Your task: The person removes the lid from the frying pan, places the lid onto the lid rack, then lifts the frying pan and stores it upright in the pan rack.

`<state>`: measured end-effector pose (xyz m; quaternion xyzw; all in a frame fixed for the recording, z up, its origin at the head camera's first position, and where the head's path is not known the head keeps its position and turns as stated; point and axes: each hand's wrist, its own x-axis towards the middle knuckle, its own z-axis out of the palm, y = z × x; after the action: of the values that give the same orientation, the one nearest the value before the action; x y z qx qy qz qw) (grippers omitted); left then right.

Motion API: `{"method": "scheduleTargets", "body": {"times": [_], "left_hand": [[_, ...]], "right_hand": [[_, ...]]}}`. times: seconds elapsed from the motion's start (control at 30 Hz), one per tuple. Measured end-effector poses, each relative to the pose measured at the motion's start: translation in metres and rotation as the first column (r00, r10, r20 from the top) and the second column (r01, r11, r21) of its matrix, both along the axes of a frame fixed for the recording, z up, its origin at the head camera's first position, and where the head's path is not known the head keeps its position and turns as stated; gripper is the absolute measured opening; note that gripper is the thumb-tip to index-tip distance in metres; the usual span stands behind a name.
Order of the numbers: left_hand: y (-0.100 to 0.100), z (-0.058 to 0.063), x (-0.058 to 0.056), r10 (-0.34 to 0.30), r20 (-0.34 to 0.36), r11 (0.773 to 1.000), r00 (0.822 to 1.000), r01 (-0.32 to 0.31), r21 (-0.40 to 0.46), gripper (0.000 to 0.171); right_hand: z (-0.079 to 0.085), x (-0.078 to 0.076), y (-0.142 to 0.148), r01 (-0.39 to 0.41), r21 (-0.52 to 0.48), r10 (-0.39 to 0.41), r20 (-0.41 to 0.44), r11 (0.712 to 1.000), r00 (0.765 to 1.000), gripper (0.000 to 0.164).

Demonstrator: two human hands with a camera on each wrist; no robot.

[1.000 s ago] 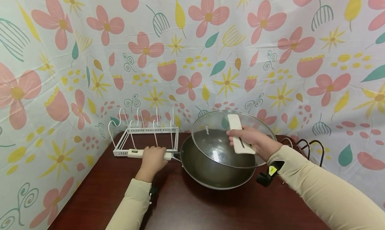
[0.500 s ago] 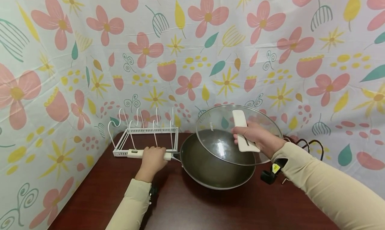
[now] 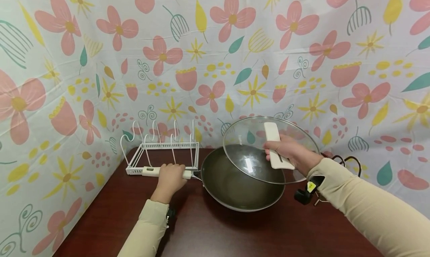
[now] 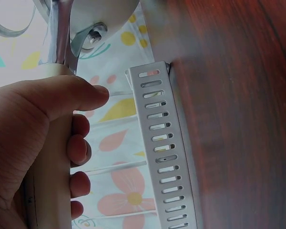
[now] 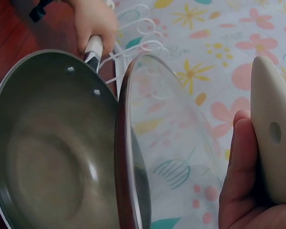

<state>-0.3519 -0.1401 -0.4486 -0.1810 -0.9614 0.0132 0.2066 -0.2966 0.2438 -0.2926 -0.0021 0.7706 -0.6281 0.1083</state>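
Well, from the left of my feed, the white rack [image 3: 135, 171] sits on the brown table [image 3: 208, 231], and the cream pan handle [image 3: 151, 171] crosses above its front edge. My left hand [image 3: 171, 177] is wrapped round that handle; I'd hold it firm and level, because a nudge would probably swing the wok [image 3: 240, 193] on its rounded base. The wok stands just right of the rack. Over its far right side the glass lid [image 3: 250, 145] is raised and tilted, and whether it touches the rim I can't tell (the right wrist view shows the two edges awfully close). My right hand [image 3: 289, 150] has the lid by the cream bar [image 3: 272, 133] on top, gripped near the middle. I'd judge that a good place for balance; a snug hold and a slow, smooth wrist should spare the glass a knock. Farthest right, dark wire loops [image 3: 360, 166] show behind the sleeve [image 3: 366, 201], so I'd mind that arm.
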Motion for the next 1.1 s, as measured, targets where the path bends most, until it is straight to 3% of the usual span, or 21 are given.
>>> {"method": "scheduleTargets", "body": {"times": [0.3,0.77,1.0,1.1], "left_hand": [[0.000,0.001,0.002,-0.003,0.002,1.000,1.000,0.003,0.009,0.023],[-0.001,-0.001,-0.001,0.000,0.000,1.000,1.000,0.000,-0.001,0.025],[-0.001,-0.001,-0.001,-0.005,-0.003,1.000,1.000,0.005,0.007,0.030],[-0.001,0.000,0.001,-0.010,0.012,1.000,1.000,0.010,0.011,0.035]], "right_hand": [[0.001,0.000,0.007,-0.004,0.020,0.004,-0.005,1.000,1.000,0.047],[0.012,0.003,0.029,0.016,0.109,-0.012,-0.038,0.994,0.999,0.028],[0.016,0.005,0.045,0.014,0.100,-0.011,-0.023,0.995,1.000,0.050],[0.018,0.004,0.052,0.010,0.123,-0.007,-0.025,0.992,1.000,0.052]]}}
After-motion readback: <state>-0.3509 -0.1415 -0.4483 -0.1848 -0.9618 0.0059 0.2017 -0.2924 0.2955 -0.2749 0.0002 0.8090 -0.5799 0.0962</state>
